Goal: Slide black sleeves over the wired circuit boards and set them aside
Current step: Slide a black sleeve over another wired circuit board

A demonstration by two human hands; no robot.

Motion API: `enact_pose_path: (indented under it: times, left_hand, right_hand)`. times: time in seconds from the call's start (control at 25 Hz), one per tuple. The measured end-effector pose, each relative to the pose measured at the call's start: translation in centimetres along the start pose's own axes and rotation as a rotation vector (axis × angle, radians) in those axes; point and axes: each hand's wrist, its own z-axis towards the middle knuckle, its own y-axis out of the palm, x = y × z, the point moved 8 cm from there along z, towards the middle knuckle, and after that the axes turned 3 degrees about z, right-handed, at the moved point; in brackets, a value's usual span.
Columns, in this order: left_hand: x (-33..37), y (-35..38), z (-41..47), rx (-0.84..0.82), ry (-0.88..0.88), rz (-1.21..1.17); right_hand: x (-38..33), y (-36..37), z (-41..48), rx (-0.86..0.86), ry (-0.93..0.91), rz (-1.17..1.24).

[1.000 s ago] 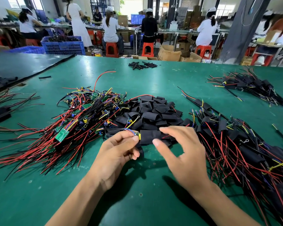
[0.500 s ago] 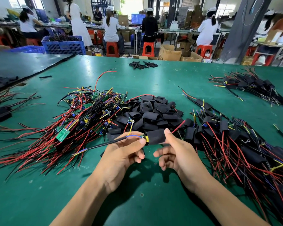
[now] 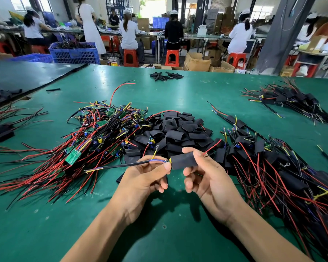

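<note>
A black sleeve (image 3: 183,160) covers a wired circuit board held above the green table (image 3: 187,91). My right hand (image 3: 206,174) pinches the sleeve between thumb and forefinger. My left hand (image 3: 146,176) pinches the board's black cable and coloured wires (image 3: 140,163) just left of the sleeve. A red wire (image 3: 213,147) sticks out of the sleeve's right end. Behind the hands lies a heap of loose black sleeves (image 3: 178,131). To the left spreads a pile of bare wired boards (image 3: 95,135). On the right lies a pile of sleeved boards (image 3: 284,167).
Another bundle of sleeved boards (image 3: 292,103) lies at the far right of the table. A small cluster of black tubes (image 3: 166,75) sits near the far edge. More wires (image 3: 6,120) and a dark mat (image 3: 27,76) lie at the left. Seated workers and blue crates (image 3: 75,52) stand beyond.
The sleeve has slid fully over the board, and both hands have lifted it off the heap, with the cable now pulled out to the left.
</note>
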Motion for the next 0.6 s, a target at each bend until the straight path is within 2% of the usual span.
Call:
enact_pose_path:
  times: [0.36,0.6]
  left_hand:
    - [-0.2,0.0,-0.1,-0.028,-0.095,-0.133]
    - [-0.1,0.1,-0.3,-0.024,-0.118,-0.16]
  right_hand:
    - [0.6,0.2,-0.3,0.05,0.091,0.094]
    - [1.2,0.4,-0.2,0.029,0.119,0.073]
